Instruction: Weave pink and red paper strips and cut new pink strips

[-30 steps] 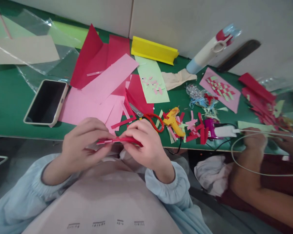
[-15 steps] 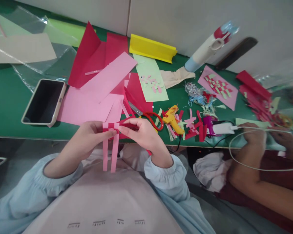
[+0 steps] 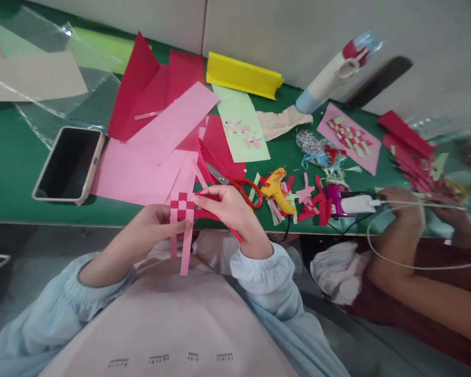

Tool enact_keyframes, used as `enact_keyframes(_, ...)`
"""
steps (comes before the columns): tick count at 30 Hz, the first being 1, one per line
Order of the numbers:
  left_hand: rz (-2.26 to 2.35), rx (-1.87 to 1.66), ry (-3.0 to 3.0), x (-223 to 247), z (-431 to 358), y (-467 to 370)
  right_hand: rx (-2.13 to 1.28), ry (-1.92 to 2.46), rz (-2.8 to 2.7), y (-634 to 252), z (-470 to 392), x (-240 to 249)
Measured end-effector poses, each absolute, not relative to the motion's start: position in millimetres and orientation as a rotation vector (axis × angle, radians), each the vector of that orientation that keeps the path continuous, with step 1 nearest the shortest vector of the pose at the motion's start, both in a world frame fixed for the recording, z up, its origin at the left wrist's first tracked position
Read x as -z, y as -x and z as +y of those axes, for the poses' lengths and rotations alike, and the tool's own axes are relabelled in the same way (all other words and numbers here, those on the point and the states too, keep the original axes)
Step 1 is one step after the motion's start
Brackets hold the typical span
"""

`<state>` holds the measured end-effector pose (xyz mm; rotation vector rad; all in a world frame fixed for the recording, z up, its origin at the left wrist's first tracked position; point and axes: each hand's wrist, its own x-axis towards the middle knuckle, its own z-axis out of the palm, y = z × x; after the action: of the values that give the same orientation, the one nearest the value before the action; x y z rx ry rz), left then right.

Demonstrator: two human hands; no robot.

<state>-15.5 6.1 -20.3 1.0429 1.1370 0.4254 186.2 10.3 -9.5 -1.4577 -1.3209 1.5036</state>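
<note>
Left hand (image 3: 155,225) and right hand (image 3: 233,209) hold a small checkered weave (image 3: 182,205) between them

The weave is up off the table (image 3: 8,157), over its near edge and in front of the person's body. The left hand pinches it from the left, thumb laid across just below the squares. The right hand is closed narrow, fingertips at the weave's right edge, with red strips (image 3: 209,214) running under the fingers and out past the palm.

From where I stand, it looks only part made. A small block of pink and red squares is already interlaced; below it, pink strips (image 3: 185,256) hang loose, and the red ones to the right aren't crossed yet either.

Just beyond the right hand lie scissors (image 3: 255,195), their orange handles towards it, then a yellow glue gun (image 3: 278,192) and a litter of cut strips (image 3: 306,196). Pink paper (image 3: 137,173) spreads on the far side of the left hand, with a phone (image 3: 68,165) further left. Over on the far right, a red and green woven piece (image 3: 349,137) rests on a pink sheet, and a co-worker's arm (image 3: 400,267) reaches to the table.
</note>
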Motion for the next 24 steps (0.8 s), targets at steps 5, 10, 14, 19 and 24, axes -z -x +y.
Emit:
enact_keyframes(5, 1.152, -0.45, -1.045, 23.1, 5.8, 17.5, -1.565, 1.419, -1.294, -189.9, 13.4, 17.3)
enact_keyframes(10, 1.175, -0.466, -1.049, 23.4, 5.5, 17.6, -1.543, 1.44, -1.354, -193.5, 14.5, 16.6)
enact_keyframes(14, 1.199, -0.49, -1.025, 23.3, 4.3, 18.4, -1.564, 1.438, -1.359, -194.4, 14.7, 13.7)
enact_keyframes(19, 1.198, -0.433, -1.008, 22.7, 3.3, 19.3, -1.592, 1.458, -1.348, -193.9, 16.4, 13.0)
enact_keyframes(24, 1.198, -0.519, -0.983, 21.8, 4.4, 17.3, -1.618, 1.476, -1.39, -192.3, 19.1, 9.3)
